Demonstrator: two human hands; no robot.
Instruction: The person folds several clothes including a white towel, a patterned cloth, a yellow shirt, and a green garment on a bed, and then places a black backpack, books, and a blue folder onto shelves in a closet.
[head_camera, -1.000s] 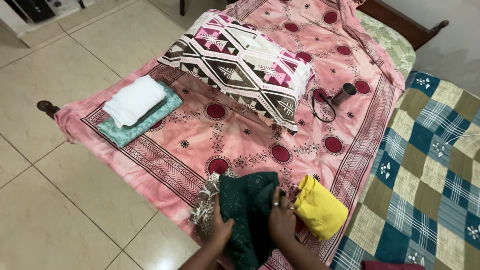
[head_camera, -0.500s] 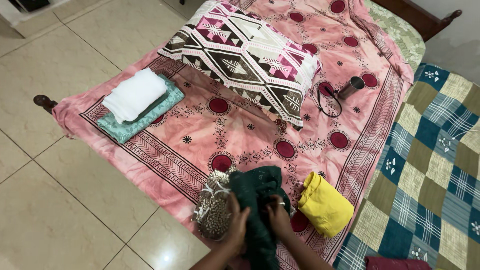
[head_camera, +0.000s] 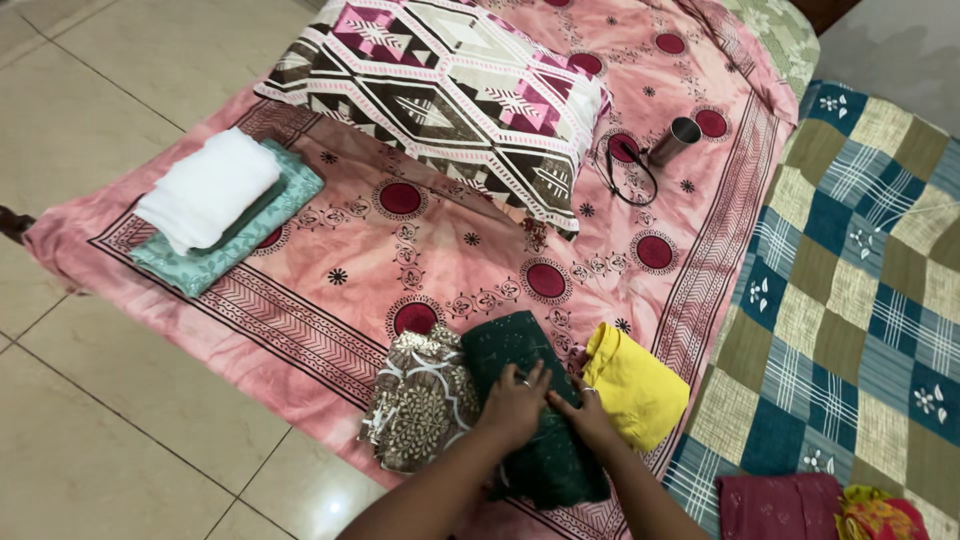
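Pressing flat, left hand and right hand, fingers spread on dark green folded cloth, nothing gripped, patterned brown cloth beside left fingers, yellow garment beside right fingers, pink bedsheet beneath.

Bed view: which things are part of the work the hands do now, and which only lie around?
In the work: left hand and right hand, both pressing on the green cloth.

Lying around: brown cloth, yellow cloth, white stack, teal cloth, pillow, steel cup, quilt.
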